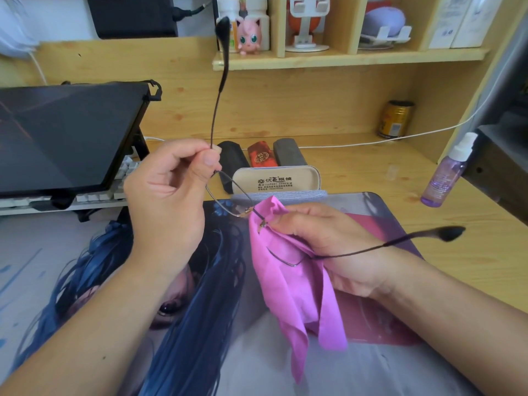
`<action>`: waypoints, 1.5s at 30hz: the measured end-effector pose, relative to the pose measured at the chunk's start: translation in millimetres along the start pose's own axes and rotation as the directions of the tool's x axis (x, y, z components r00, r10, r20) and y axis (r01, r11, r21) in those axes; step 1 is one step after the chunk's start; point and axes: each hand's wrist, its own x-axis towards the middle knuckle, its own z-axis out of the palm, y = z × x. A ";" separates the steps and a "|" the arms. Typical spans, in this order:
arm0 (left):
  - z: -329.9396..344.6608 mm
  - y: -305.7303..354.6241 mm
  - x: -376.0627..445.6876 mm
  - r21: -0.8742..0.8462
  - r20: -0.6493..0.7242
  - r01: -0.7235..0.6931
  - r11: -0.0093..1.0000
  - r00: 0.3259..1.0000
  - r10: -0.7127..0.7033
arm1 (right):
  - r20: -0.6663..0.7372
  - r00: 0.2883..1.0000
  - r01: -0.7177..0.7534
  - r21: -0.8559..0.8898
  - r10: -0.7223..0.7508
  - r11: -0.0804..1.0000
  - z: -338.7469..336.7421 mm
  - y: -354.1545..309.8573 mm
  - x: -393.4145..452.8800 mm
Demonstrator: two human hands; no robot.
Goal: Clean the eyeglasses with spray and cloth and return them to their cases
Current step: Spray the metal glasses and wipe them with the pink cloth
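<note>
open case (275, 180), no glasses inside

Pink cloth (288, 281); purple spray btl (445, 178); red patterned case (261, 157) btwn black, grey cases.

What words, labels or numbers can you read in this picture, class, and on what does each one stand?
"优亮眼镜": large print inside the lid of the open glasses case; the middle characters are partly unclear.
Smaller lines beneath it: too small to read.
Gold emblem on the red case: blurred.
Label on the yellow can: unreadable.
Print on the purple spray bottle: too faint.
Print on the white boxes on the shelf: blurred.
</note>
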 end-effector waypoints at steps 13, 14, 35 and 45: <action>0.1 0.6 -0.5 0.016 -0.028 0.020 1.000 0.999 -0.020 | -0.013 1.000 0.001 0.066 0.000 0.998 -3.7 0.6 2.9; 0.1 1.1 -0.4 0.017 -0.028 0.018 1.000 0.999 -0.017 | 0.015 1.000 -0.003 0.044 0.002 0.999 -3.9 -1.0 1.5; -2.1 -0.1 1.3 0.021 0.007 -0.005 1.000 1.000 0.005 | 0.075 0.994 -0.081 -0.024 0.083 0.996 -11.7 -2.2 2.7; 1.3 -0.7 -3.8 0.032 0.091 -0.014 0.999 0.996 0.011 | 0.216 0.932 -0.231 -0.265 0.291 0.936 -17.7 -7.8 -4.8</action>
